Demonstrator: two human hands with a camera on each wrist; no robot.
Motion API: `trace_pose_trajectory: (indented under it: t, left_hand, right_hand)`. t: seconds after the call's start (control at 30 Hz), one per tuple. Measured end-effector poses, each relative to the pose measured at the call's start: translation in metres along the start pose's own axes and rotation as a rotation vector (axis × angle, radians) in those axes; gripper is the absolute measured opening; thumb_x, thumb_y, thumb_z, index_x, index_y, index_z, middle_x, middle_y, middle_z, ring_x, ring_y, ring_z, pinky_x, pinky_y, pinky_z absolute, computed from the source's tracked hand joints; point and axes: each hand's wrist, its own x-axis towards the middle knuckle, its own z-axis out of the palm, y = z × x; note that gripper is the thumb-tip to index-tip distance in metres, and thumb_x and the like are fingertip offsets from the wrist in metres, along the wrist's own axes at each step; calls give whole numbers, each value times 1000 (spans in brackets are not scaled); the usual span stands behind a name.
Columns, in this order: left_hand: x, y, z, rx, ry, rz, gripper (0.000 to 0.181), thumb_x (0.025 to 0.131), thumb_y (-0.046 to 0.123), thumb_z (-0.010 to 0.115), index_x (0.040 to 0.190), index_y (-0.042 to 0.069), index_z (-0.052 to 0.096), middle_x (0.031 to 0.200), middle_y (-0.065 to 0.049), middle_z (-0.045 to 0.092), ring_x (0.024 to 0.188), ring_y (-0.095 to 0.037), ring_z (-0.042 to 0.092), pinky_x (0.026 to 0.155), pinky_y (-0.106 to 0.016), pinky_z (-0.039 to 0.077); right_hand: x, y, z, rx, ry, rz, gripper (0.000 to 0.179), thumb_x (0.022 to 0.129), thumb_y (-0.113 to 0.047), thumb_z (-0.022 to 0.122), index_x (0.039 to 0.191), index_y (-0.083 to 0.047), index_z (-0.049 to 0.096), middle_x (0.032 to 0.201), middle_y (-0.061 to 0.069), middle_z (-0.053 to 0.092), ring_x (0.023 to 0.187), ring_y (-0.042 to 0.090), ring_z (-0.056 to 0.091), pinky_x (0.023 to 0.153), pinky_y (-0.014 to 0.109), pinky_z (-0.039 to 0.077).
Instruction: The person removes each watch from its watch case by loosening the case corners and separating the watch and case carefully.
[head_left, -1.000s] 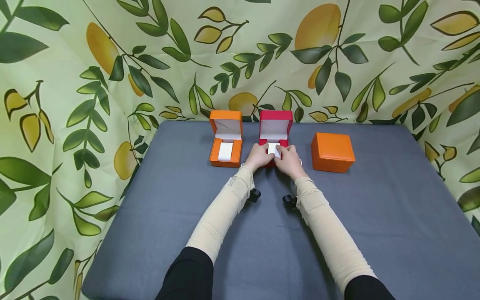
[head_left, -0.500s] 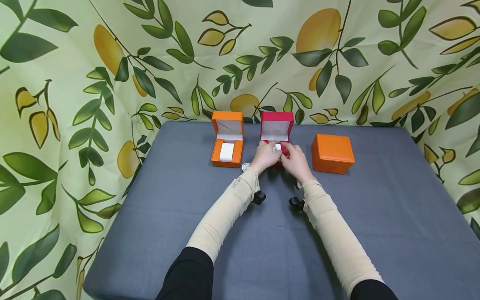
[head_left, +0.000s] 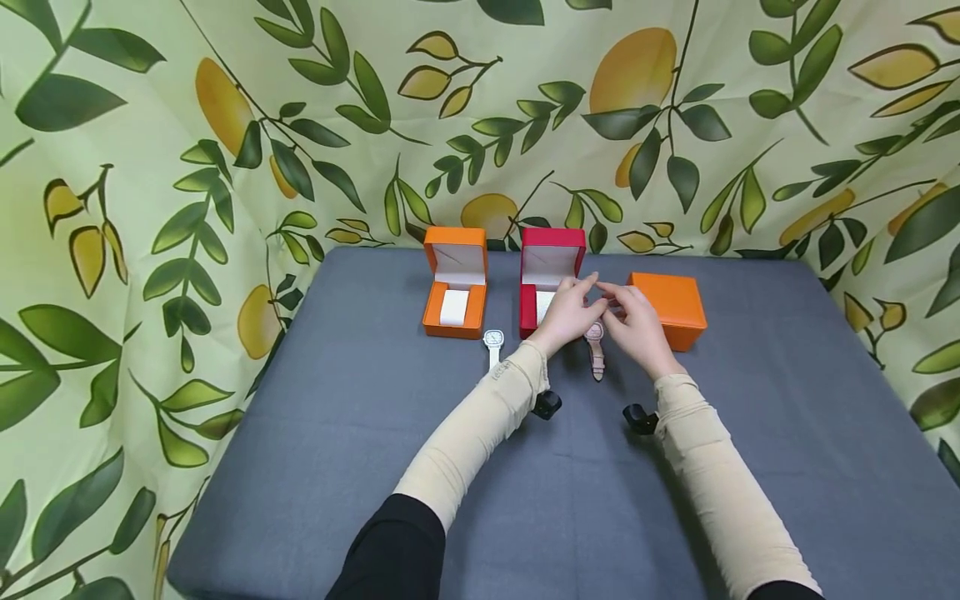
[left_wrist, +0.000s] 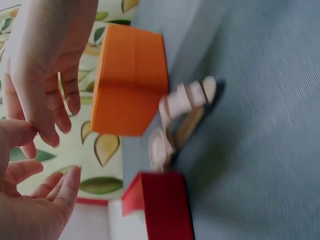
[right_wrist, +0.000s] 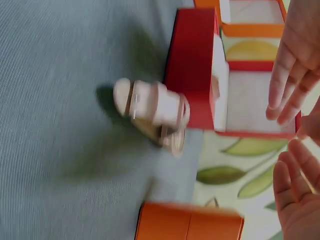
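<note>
My left hand and right hand hover close together between the red box and the closed orange box, fingers loosely bent and fingertips near each other. Neither hand holds anything. Below them a pink watch with a round face lies on the table; in the right wrist view its strap looks blurred. The red watch box stands open, a white cushion inside it partly hidden by my left hand. Left of that hand lies a white watch, its lower strap hidden by the sleeve.
An open orange watch box with a white cushion stands left of the red one. At the right is a closed orange box, partly behind my right hand. Behind the grey-blue table hangs a leaf-patterned cloth.
Both hands have left the cushion in the red box and moved right. The pink watch and most of the white watch, earlier hidden under the hands and arms, now show.
</note>
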Motion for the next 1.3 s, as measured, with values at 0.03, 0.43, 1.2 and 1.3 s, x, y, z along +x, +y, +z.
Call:
trace_pose_trajectory:
  t: [0.03,0.43,1.2,1.3]
  left_hand:
    - [1,3,3,-19,-3,2,53,94,25,51,143,10,37,124,-13,48,97,-16,51,68,-16,39]
    - [5,21,44,-163,-56,-79,57,96,42,45,146,21,31,138,-10,35,121,-16,42,96,-25,41]
    - [15,23,77,344,-188,-2,48,97,33,46,143,29,36,144,-7,44,132,-17,44,106,-28,39]
    - [14,21,79,352,-164,23,47,96,31,48,142,27,40,136,-4,53,123,-16,52,101,-26,42]
  right_hand:
    - [-2,3,-4,-1,13,-2,39,90,-4,54,128,-2,53,113,22,54,98,33,56,86,49,48]
    - [-13,35,-30,4,186,92,42,92,-9,53,133,-3,49,117,25,51,107,38,49,91,56,43]
    - [-32,96,-49,215,59,495,64,95,-45,44,146,-11,27,153,22,17,140,41,16,112,57,14]
    - [-33,99,-49,248,36,511,66,94,-48,44,147,-14,24,155,18,17,141,39,15,113,56,13]
